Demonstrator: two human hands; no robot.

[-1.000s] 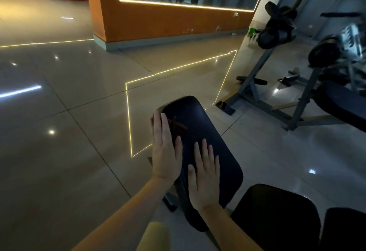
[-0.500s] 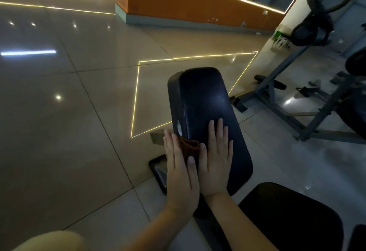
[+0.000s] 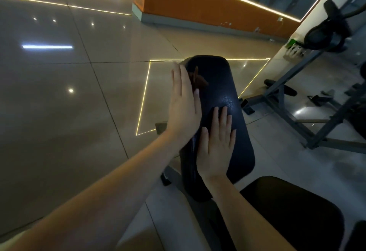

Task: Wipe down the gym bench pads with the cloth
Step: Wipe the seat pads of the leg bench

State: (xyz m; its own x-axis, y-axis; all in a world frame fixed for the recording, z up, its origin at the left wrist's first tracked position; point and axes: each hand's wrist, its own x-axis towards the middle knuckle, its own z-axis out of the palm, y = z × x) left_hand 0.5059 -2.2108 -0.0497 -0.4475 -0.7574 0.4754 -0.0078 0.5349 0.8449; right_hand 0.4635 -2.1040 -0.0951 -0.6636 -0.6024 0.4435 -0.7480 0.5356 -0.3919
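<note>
A dark padded bench backrest (image 3: 217, 84) runs away from me in the middle of the head view. My left hand (image 3: 183, 102) lies flat with straight fingers against the pad's left side, pressing a brown cloth (image 3: 199, 80) that peeks out beside its fingers near the far end. My right hand (image 3: 215, 141) rests flat, fingers straight, on top of the pad nearer to me. A second black seat pad (image 3: 293, 215) sits at the lower right.
Glossy tiled floor (image 3: 69, 112) spreads to the left. A grey metal machine frame (image 3: 297, 116) with black roller pads stands to the right. An orange wall base (image 3: 198, 6) with a lit mirror edge runs across the back.
My left hand has slid with the cloth away from me along the pad's left side, from beside my right hand towards the far end. My right hand stays flat on top.
</note>
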